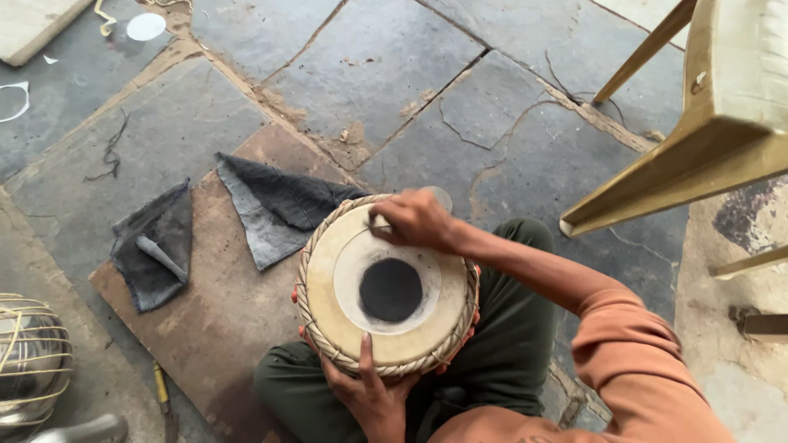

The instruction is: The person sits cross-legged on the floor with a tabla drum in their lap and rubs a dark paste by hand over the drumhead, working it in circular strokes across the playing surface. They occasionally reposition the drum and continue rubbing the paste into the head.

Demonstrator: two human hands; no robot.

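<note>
A small hand drum (341, 271) rests on my lap, its pale skin facing up with a black round patch (391, 289) in the middle and a woven strap ring around the rim. My left hand (369, 392) grips the drum from the near side, thumb on the rim. My right hand (414, 218) lies on the far rim with its fingers bunched and their tips on the skin. A pale round edge (442, 196) shows behind its knuckles; whether the hand holds it is unclear.
Two grey cloths (275, 209) (156, 246) lie on a brown stone slab (222, 320) to the left, a short grey rod (162, 258) on one. A strapped metal drum shell (29, 357) sits at the lower left. A yellow-handled tool (162, 392) lies nearby. A wooden chair frame (698, 156) stands at the right.
</note>
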